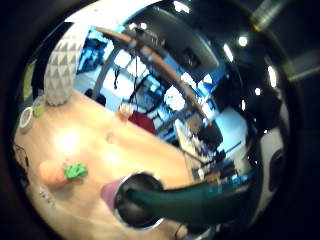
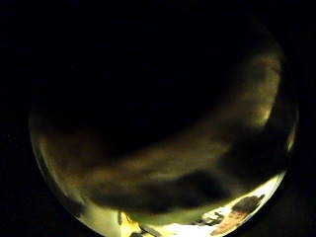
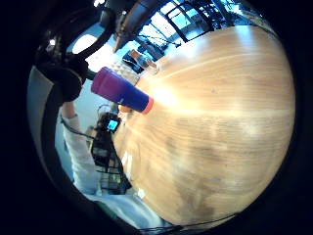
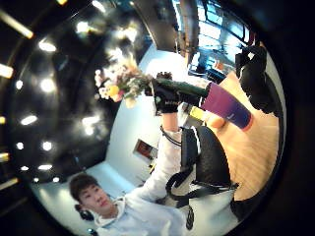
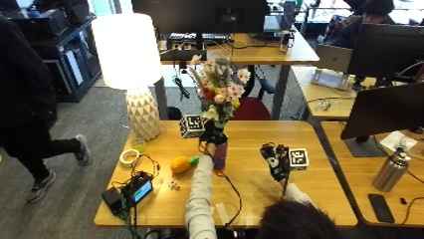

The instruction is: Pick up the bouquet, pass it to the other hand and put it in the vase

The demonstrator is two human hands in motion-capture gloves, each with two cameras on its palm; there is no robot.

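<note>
Purple vase (image 5: 219, 155) standing upright mid-desk, tall and narrow, so looks tippy. Bouquet (image 5: 220, 92) held upright right above it, dark green stems (image 1: 200, 200) already poking down into the mouth, blooms way up top. Left hand (image 5: 213, 135) wrapped round the stems just above the rim, fingers curled tight around the bundle. Right hand (image 5: 275, 162) off to the right, well apart from the vase, fingers relaxed and holding nothing, just hovering over the bare wooden desk (image 5: 265, 199).

Stuff that could go sideways from here, just guessing:

- Top-heavy bunch in a skinny vase. Letting go before the stems bottom out probably means the whole thing leans and drags the vase over.
- No hand steadying the vase. Any sideways nudge from the stems against the rim could slide or tip it, and the right hand looks too far away to catch it.
- Pulling the left hand away could snag a stem or the rim and lift the lot back out.
- Can't tell how deep the stems sit, inside of the vase just looks dark.

Orange and green toy (image 5: 181, 164) sitting just left of the vase, white lamp (image 5: 136, 79) far left. A toppling vase would probably land near the toy.
</note>
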